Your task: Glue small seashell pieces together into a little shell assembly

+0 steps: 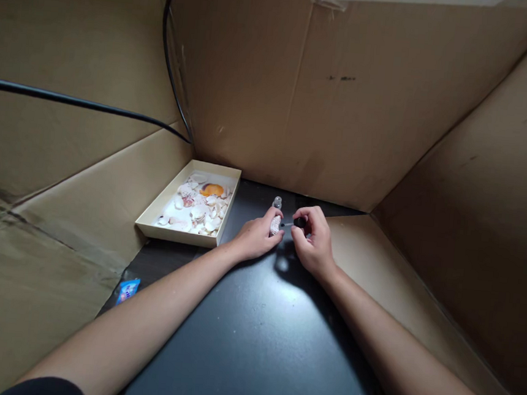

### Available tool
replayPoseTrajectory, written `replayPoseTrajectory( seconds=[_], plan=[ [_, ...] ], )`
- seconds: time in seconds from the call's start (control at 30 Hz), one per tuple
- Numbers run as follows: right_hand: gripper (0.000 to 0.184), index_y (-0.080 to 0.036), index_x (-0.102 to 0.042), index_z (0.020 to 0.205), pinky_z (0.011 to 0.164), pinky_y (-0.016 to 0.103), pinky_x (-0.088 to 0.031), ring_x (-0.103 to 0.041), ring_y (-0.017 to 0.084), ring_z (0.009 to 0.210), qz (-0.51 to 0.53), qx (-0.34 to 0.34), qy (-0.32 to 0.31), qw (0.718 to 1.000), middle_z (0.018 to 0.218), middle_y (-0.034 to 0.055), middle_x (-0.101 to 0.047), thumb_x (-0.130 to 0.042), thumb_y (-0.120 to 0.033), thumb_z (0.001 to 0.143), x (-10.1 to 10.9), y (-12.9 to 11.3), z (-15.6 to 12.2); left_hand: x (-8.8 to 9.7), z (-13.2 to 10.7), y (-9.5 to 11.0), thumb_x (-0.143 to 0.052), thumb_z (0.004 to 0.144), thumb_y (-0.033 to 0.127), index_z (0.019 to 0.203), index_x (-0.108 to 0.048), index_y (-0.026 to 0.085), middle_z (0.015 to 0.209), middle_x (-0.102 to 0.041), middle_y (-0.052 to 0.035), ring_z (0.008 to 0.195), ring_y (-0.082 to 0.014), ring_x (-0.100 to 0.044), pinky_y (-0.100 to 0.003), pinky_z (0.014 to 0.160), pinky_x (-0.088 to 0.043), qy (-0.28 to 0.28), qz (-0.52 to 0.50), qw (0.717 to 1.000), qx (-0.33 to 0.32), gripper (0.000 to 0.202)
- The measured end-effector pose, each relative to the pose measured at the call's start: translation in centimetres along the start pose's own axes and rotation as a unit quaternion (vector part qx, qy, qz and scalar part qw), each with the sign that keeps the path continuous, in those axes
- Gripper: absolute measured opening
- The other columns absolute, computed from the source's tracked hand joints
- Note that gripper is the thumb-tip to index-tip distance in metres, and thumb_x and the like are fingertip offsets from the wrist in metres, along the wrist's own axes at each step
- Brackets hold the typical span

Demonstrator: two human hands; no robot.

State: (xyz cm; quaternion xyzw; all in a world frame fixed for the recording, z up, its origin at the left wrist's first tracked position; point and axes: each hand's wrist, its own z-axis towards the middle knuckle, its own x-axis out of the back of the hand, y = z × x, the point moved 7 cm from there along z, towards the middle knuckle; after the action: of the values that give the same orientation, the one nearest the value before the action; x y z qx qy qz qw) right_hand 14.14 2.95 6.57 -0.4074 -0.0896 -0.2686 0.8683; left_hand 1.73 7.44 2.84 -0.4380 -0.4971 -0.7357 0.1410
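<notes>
Between the thumb and fingers of my left hand [257, 237] is a small pale seashell [275, 225] with a ridged surface. My right hand [314, 242] pinches the black cap [299, 223] of a small applicator brush. Its thin stem [287, 225] points left at the shell, and the dark tip is close to it; whether they touch I cannot tell. Just beyond my left fingertips stands a small clear glass bottle [277, 203], its lower part hidden by the hand.
A shallow cream box [181, 236] with several seashells and an orange shell [212, 190] stands at the back left. A blue packet [127, 291] lies by the left edge of the dark table [249, 356]. Cardboard walls [336, 105] surround it. A black cable [91, 104] crosses the left side.
</notes>
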Motion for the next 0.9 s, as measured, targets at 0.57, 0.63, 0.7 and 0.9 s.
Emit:
replayPoseTrajectory(
  seconds=[0.57,0.63,0.7,0.9],
  plan=[
    [0.017,-0.020,-0.055,0.086,0.057,0.027,-0.040,-0.047,0.014,0.067,-0.004,0.011,-0.009,1.000,0.084,0.0017,-0.049,-0.051,-0.011,0.072,-0.04,-0.21,-0.03,-0.03,0.01,-0.04,-0.048,0.085,0.039,0.119,-0.045,0.023,0.090,-0.065,-0.0036,0.078,-0.0201,-0.062,-0.028,0.067,-0.043,-0.003,-0.007,1.000,0.001,0.037],
    [0.017,-0.020,-0.055,0.087,0.056,0.027,-0.040,-0.046,0.014,0.066,-0.001,0.012,-0.014,1.000,0.084,0.0018,-0.049,-0.052,-0.012,0.072,-0.10,-0.28,-0.03,-0.03,0.01,-0.02,-0.049,0.085,0.038,0.119,-0.045,0.023,0.092,-0.066,-0.0035,0.079,-0.0200,-0.063,-0.028,0.068,-0.043,-0.004,-0.009,1.000,0.001,0.037],
    [0.017,-0.021,-0.055,0.086,0.056,0.027,-0.040,-0.045,0.013,0.064,-0.007,0.011,-0.020,1.000,0.083,0.0014,-0.049,-0.052,-0.012,0.071,-0.18,-0.29,-0.03,0.01,0.00,0.00,-0.049,0.084,0.037,0.119,-0.045,0.024,0.094,-0.066,-0.0038,0.081,-0.0202,-0.063,-0.028,0.069,-0.044,-0.003,-0.009,1.000,0.003,0.037],
    [0.017,-0.020,-0.056,0.087,0.057,0.027,-0.040,-0.046,0.013,0.066,0.000,0.013,-0.017,1.000,0.084,0.0015,-0.050,-0.052,-0.011,0.073,-0.15,-0.36,-0.05,0.01,-0.02,0.03,-0.048,0.085,0.037,0.118,-0.045,0.024,0.092,-0.065,-0.0041,0.080,-0.0209,-0.063,-0.029,0.069,-0.044,-0.004,-0.008,1.000,0.001,0.037]
  ],
)
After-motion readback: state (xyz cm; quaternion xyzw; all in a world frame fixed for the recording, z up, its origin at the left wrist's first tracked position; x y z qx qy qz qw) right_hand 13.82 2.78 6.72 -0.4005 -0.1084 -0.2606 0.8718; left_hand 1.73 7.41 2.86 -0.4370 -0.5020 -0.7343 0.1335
